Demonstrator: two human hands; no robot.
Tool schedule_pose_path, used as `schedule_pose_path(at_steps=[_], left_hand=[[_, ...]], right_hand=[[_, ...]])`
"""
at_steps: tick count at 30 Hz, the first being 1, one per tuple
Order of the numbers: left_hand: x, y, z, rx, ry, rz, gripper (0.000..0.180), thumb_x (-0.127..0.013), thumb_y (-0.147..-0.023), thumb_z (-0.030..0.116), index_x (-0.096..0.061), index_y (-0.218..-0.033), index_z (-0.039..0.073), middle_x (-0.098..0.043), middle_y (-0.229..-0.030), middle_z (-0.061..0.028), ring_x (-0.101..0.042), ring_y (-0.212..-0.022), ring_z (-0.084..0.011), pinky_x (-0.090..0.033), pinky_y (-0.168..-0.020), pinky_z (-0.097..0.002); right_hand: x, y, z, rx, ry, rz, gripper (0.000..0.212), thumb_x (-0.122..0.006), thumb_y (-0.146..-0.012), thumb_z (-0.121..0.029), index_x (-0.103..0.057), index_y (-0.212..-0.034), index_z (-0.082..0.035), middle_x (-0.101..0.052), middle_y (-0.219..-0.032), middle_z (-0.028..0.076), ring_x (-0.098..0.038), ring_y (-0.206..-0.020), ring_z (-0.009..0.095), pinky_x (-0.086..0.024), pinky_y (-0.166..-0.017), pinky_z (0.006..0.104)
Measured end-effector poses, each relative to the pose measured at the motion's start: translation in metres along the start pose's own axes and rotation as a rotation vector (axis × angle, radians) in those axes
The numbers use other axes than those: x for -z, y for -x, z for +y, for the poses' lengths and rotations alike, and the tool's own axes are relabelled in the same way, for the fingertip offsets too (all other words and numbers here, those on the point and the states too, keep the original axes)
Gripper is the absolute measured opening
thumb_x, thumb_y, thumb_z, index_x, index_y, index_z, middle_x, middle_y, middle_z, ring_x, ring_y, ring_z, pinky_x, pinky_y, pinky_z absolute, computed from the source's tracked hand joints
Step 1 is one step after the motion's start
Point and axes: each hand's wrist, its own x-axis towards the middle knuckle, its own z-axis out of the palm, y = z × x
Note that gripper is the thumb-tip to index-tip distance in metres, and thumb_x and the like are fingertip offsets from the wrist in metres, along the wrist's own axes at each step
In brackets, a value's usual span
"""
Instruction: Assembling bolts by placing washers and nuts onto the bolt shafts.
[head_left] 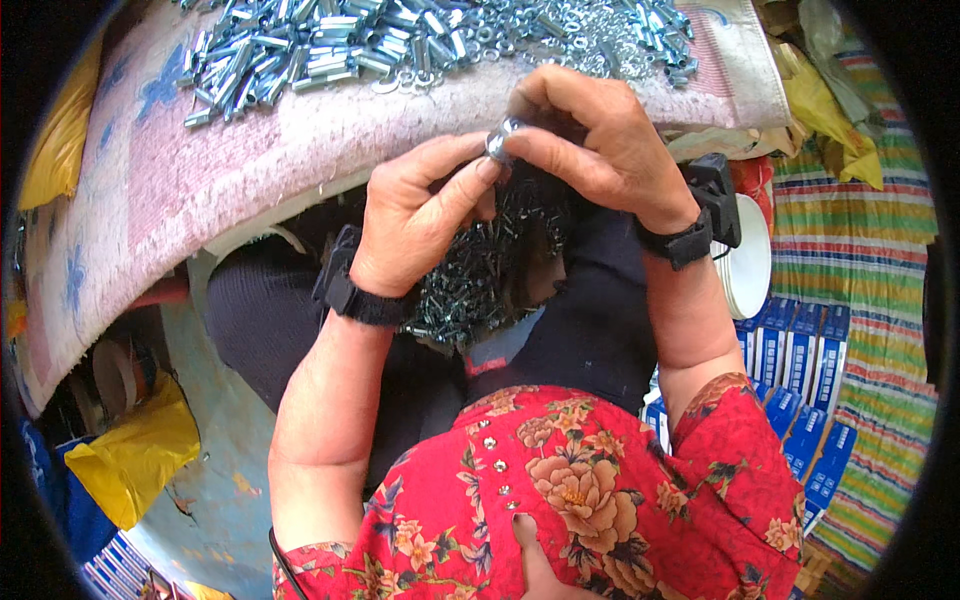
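Observation:
My left hand [415, 215] and my right hand [605, 150] meet just off the cloth-covered table's front edge. Thumb and fingers of both pinch a small shiny metal piece [498, 142], rounded and silvery; the fingers cover much of it, so I cannot tell its exact kind. Beyond them on the table lies a heap of silvery metal sleeves [340, 45], with loose washers and nuts [560, 40] to its right and a few more sleeves [665, 40] past those. Below my hands, between my knees, is a pile of dark metal bolts [460, 290], partly hidden by my left wrist.
A pinkish patterned cloth [250, 165] covers the table. By my right forearm stands a white bucket [745, 255], near several blue-and-white boxes [800, 350] on a striped sheet [860, 300]. Yellow bags lie at the lower left [140, 450] and upper right [825, 110].

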Motion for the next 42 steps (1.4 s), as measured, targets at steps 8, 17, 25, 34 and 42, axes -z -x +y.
schedule_pose_path(at_steps=[8, 17, 25, 34, 42], left_hand=[[-0.008, -0.004, -0.003, -0.202, -0.186, -0.137, 0.021, -0.056, -0.085, 0.007, -0.059, -0.105, 0.000, -0.061, -0.081, -0.0015, -0.054, -0.064, -0.0062, -0.044, -0.057, -0.0189], [0.010, 0.000, 0.004, -0.011, 0.079, 0.089, 0.016, -0.057, -0.085, 0.012, -0.063, -0.095, 0.001, -0.064, -0.077, -0.0028, -0.054, -0.056, -0.0057, -0.040, -0.047, -0.0175], [0.012, 0.013, 0.007, 0.101, -0.005, -0.062, 0.017, -0.059, -0.083, 0.008, -0.060, -0.099, 0.001, -0.061, -0.079, -0.0022, -0.055, -0.059, -0.0058, -0.044, -0.051, -0.0179], [0.004, 0.012, -0.009, -0.360, -0.998, -0.030, 0.030, -0.072, -0.066, 0.019, -0.053, -0.085, 0.006, -0.053, -0.074, -0.0093, -0.057, -0.071, -0.0292, -0.046, -0.061, -0.0358], [0.011, 0.006, 0.000, -0.180, -0.652, 0.146, 0.022, -0.067, -0.075, 0.007, -0.060, -0.096, 0.001, -0.062, -0.078, -0.0066, -0.057, -0.066, -0.0114, -0.046, -0.062, -0.0242]], right_hand=[[-0.008, -0.016, 0.021, -0.081, -0.566, 0.667, 0.021, -0.044, -0.092, -0.017, -0.054, -0.099, 0.001, -0.062, -0.090, 0.010, -0.058, -0.080, 0.019, -0.044, -0.069, 0.0271], [-0.053, 0.033, -0.054, -0.007, -0.190, 0.404, 0.027, -0.052, -0.087, -0.013, -0.052, -0.107, 0.005, -0.058, -0.089, 0.008, -0.054, -0.078, 0.013, -0.045, -0.073, 0.0276], [-0.023, 0.017, -0.013, -0.069, -0.072, 0.027, 0.013, -0.060, -0.079, -0.011, -0.055, -0.087, -0.002, -0.057, -0.074, 0.014, -0.058, -0.067, 0.031, -0.045, -0.058, 0.0341], [-0.038, -0.005, 0.026, -0.154, 0.297, 0.277, 0.039, -0.058, -0.081, -0.038, -0.055, -0.060, -0.006, -0.051, -0.051, 0.015, -0.053, -0.046, 0.033, -0.038, -0.040, 0.0393], [-0.070, -0.069, 0.045, -0.227, 0.697, 0.216, 0.029, -0.060, -0.075, -0.030, -0.053, -0.084, -0.004, -0.060, -0.060, 0.016, -0.062, -0.057, 0.031, -0.050, -0.052, 0.0399]])
